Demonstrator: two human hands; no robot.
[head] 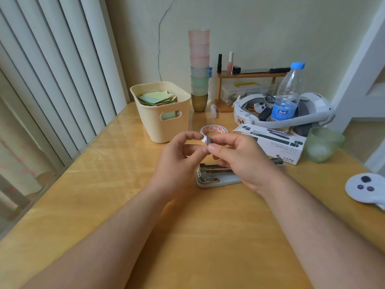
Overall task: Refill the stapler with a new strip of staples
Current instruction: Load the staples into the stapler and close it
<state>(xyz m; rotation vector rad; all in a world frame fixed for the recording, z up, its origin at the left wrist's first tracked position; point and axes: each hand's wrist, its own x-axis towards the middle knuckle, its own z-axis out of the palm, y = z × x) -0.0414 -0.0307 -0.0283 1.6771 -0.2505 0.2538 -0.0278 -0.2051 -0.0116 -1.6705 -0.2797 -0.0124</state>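
Holding: we are pinching a small staple strip (208, 140) between both hands, above the table (104, 184) and just over the stapler (216, 175).
Left hand (177, 161): fingers are curling in, thumb and forefinger closing on the strip's left end.
Right hand (235, 157): thumb and forefinger are clamping the strip's right end, the other fingers curling below.
Stapler: it is lying open on the table beneath our hands, its metal channel facing up; the right hand is hiding its far end.
Box (270, 142): the carton is lying just behind the stapler, to the right.
Step, as we are judging it: we are readying the strip for loading; whether it is being separated or only turned, we cannot tell.
Doing it well: we are aiming to keep the strip straight, legs pointing down, gripping its sides lightly so it is not snapping, then lowering it level into the channel.
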